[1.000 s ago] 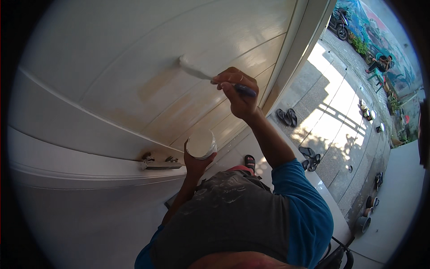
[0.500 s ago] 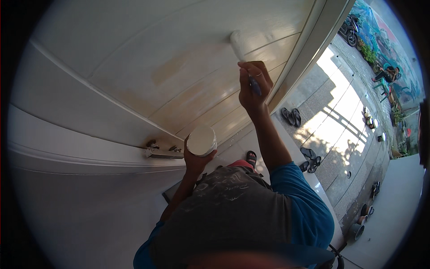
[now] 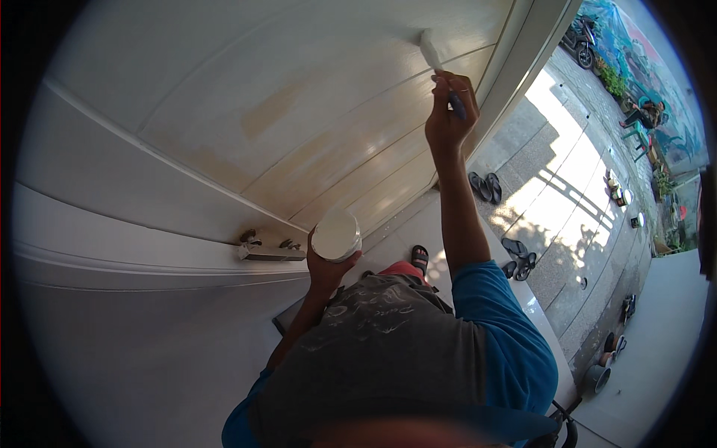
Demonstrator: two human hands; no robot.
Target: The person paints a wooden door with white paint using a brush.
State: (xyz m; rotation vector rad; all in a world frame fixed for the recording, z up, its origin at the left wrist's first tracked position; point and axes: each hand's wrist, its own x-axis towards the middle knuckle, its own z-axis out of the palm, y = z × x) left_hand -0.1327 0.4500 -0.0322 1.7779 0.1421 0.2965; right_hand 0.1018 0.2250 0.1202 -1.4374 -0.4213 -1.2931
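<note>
My right hand (image 3: 451, 112) is raised and closed round the dark handle of a paintbrush (image 3: 431, 51). White paint coats the brush's bristles, which touch the upper right part of a panelled door (image 3: 336, 97). Tan patches show through the white on the door's middle and lower area. Lower down, close to the door's left edge, my left hand (image 3: 327, 270) grips a round tub of white paint (image 3: 336, 233) from below and the side. The tub is held nearly upright, its pale top facing me.
A door handle and lock (image 3: 272, 252) stick out just left of the tub. The door frame (image 3: 515, 75) runs along the right. Beyond it, black sandals (image 3: 485, 187) lie on sunlit paving. Farther off, a person sits on a green chair (image 3: 637, 137), near a parked motorbike (image 3: 581, 45).
My right hand has moved up and to the right, carrying the paintbrush along the door. The left hand and the paint tub have hardly moved.
</note>
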